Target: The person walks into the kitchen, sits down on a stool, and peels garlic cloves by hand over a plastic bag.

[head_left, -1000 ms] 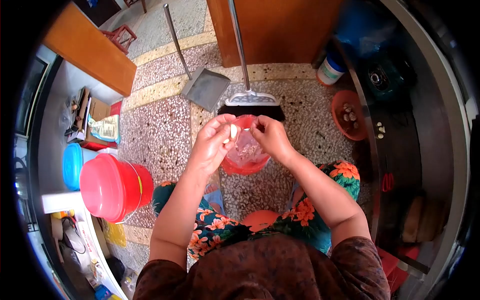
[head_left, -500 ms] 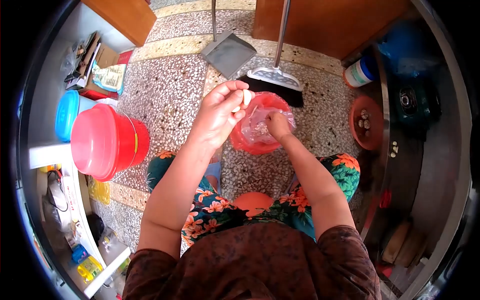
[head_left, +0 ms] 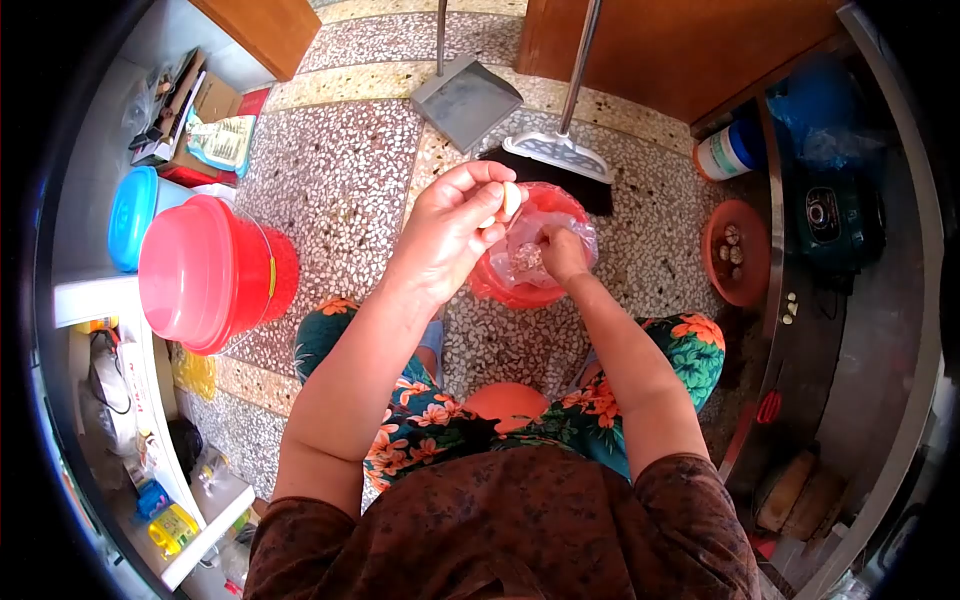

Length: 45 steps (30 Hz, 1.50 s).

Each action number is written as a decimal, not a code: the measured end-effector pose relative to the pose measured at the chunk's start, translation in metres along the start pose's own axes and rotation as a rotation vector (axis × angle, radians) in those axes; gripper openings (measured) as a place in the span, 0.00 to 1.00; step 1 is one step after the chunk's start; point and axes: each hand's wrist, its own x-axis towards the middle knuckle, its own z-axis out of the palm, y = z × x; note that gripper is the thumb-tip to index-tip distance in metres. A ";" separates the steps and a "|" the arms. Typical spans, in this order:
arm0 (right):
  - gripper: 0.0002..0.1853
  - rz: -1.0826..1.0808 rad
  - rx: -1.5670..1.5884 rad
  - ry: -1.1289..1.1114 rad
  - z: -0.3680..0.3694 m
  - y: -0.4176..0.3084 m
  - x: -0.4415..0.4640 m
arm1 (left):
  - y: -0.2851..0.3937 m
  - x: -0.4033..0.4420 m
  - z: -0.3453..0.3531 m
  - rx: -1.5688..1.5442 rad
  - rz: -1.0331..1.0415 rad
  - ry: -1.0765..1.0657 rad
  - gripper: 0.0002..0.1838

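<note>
My left hand [head_left: 447, 228] is raised beside the red bin, pinching pale garlic cloves [head_left: 511, 201] between thumb and fingers. Lower and to the right, my right hand [head_left: 567, 255] reaches over the bin with its fingers drawn together; whatever they hold is hidden. A pinkish plastic bag lines the red bin [head_left: 505, 291], and pale papery scraps [head_left: 524, 262] lie inside. On the right, an orange bowl [head_left: 738, 285] contains several garlic bulbs [head_left: 733, 236]. A few peeled cloves [head_left: 790, 308] rest on the dark shelf near it.
A broom [head_left: 556, 152] and a grey dustpan [head_left: 467, 100] stand just beyond the bin. Left of me is a lidded red bucket [head_left: 215, 275], with a blue-lidded tub [head_left: 133, 220] behind it. A green appliance [head_left: 840, 220] sits inside the right shelf.
My left hand has shifted slightly to the right and turned the cloves a little. My right hand has moved slightly within the bin's opening. The view has tilted a bit.
</note>
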 end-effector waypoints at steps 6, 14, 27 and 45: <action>0.07 0.013 -0.047 -0.023 -0.004 -0.003 -0.001 | 0.001 0.000 -0.002 0.008 -0.001 -0.019 0.07; 0.07 0.060 0.077 0.057 -0.014 -0.013 0.003 | -0.001 0.002 -0.003 -0.016 -0.003 -0.013 0.07; 0.06 -0.086 1.015 0.057 -0.163 -0.166 -0.057 | -0.016 0.008 0.017 0.100 0.031 -0.077 0.03; 0.05 -0.225 0.655 0.371 -0.198 -0.152 -0.084 | -0.041 0.009 0.056 0.367 0.196 -0.167 0.06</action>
